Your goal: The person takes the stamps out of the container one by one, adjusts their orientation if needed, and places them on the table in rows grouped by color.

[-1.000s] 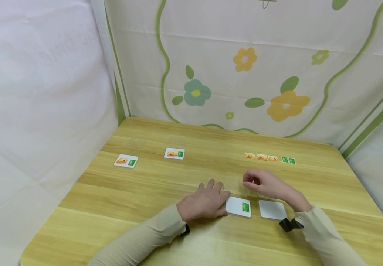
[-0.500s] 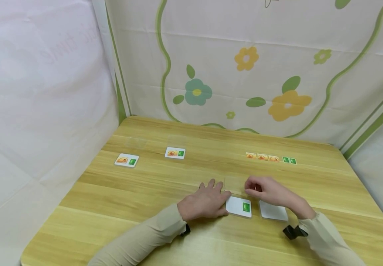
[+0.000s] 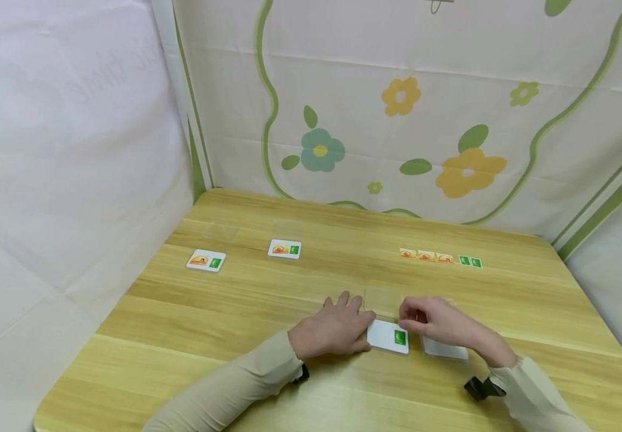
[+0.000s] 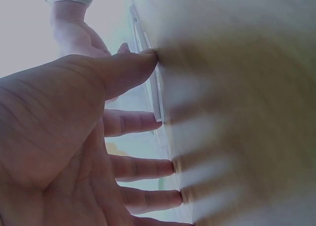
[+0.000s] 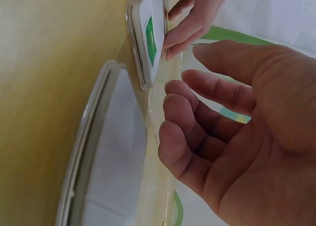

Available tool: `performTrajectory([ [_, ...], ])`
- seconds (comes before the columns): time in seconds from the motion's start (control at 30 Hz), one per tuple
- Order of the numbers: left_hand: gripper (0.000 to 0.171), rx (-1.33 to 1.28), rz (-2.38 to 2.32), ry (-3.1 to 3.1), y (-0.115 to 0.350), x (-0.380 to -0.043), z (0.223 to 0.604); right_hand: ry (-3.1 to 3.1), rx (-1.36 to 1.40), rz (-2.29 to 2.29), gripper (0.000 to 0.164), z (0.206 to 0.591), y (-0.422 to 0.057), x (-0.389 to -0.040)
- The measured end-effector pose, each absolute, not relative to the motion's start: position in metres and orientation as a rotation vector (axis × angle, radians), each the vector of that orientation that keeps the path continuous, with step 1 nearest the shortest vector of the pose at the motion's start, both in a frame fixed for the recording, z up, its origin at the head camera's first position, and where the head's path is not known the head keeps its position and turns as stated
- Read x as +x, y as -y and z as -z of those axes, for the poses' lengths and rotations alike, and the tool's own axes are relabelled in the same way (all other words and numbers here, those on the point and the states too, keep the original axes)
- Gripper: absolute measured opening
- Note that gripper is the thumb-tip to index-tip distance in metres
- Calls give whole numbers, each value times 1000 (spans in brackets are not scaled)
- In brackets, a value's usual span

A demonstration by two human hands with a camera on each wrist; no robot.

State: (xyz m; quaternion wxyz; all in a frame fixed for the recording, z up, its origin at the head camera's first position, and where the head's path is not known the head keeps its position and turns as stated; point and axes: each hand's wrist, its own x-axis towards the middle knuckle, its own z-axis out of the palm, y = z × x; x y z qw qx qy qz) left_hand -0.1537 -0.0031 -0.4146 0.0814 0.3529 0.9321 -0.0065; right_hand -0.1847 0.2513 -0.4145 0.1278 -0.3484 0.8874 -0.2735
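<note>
1. Left hand [image 3: 332, 329]: fingers straight and spread wide, fingertips down on the wooden table [image 3: 181, 354]; thumb and index finger touch the left side of the green-marked card [image 3: 382, 335].
2. Green-marked card: lies flat before the person, between the hands; white face, one green sticker [image 3: 400, 338] at its right end.
3. Right hand [image 3: 437, 324]: fingers loosely curled, narrow gap between thumb and index finger, nothing visible in it. Hangs above the far edge of the blank white card [image 3: 445, 349], fingertips just beside the green-marked card.
4. Clear sheet [image 3: 382, 301]: lies just beyond the green-marked card; outline faint.
5. Far right: row of three orange pieces [image 3: 426, 255] and two green pieces [image 3: 470, 261].
6. Far left: two cards [image 3: 284, 249], each bearing one orange and one green picture.
</note>
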Motion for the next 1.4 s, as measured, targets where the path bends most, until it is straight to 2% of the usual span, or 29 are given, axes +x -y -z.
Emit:
performTrajectory([
  [0.4, 40, 1042, 2, -2781, 3, -154, 416, -2545, -1027, 827, 5, 419, -256, -174],
  [1.4, 37, 1061, 25, -2799, 3, -152, 416, -2593, -945, 685, 15, 415, -249, -162],
])
